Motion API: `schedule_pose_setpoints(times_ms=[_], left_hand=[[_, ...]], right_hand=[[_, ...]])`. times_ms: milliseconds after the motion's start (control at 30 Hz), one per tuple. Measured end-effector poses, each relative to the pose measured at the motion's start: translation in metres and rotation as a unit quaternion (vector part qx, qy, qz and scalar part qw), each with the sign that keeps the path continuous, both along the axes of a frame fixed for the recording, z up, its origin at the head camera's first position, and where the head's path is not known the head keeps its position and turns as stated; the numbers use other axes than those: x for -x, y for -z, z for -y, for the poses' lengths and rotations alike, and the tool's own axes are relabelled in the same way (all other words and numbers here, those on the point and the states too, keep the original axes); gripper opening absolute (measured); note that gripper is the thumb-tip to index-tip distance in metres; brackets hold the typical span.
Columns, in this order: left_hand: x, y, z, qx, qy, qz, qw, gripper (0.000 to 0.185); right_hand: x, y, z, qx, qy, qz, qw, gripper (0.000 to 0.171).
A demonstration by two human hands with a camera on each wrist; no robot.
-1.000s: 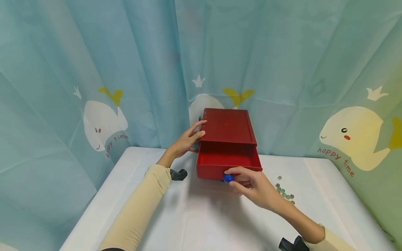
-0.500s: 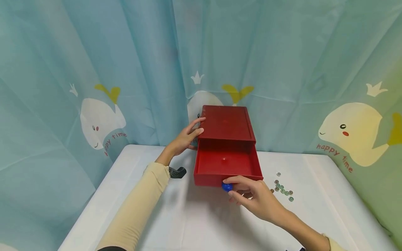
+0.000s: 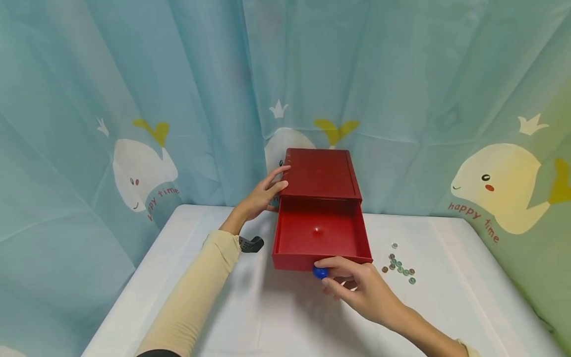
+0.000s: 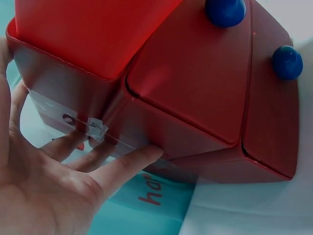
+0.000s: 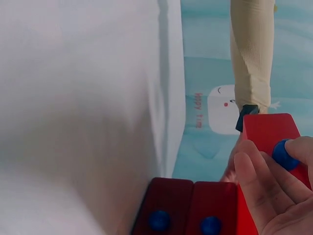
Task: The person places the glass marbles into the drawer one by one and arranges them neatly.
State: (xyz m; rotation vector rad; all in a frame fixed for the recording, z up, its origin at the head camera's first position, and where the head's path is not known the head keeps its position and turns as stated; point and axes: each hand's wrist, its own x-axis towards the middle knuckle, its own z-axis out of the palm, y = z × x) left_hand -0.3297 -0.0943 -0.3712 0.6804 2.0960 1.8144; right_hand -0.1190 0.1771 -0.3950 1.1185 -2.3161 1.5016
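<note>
A dark red drawer cabinet stands against the curtain, its top drawer pulled out toward me with a bare floor showing inside. My right hand pinches the blue knob on that drawer's front between thumb and fingers. Spread against the cabinet's left side is my left hand, fingers fairly straight, with tips reaching the top edge. In the left wrist view two lower drawers sit closed under the open one, each with a round blue knob.
Several small round coin-like pieces, greenish and brown, lie on the white-covered table right of the cabinet. A blue-green curtain with whale prints hangs close behind. A black wrist-worn device sticks out below the left wrist.
The top drawer has slid further out toward me, with my right hand still on its knob. More of its inside shows. My left hand has stayed on the cabinet's side.
</note>
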Motion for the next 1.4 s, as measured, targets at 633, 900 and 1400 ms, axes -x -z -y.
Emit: schedule_pose_setpoints(times_ms=[633, 900, 1400], left_hand=[[0.003, 0.001, 0.002, 0.002, -0.007, 0.007, 0.9999, 0.057], [0.004, 0.003, 0.003, -0.001, -0.006, 0.006, 1.0, 0.057], [0.002, 0.001, 0.001, 0.004, -0.001, 0.001, 1.0, 0.058]], right_hand=[[0.003, -0.003, -0.006, -0.034, -0.016, 0.021, 0.999, 0.041], [0.001, -0.017, -0.027, -0.084, -0.063, 0.091, 0.99, 0.053], [-0.004, -0.05, -0.086, -0.07, -0.137, 0.113, 0.982, 0.062]])
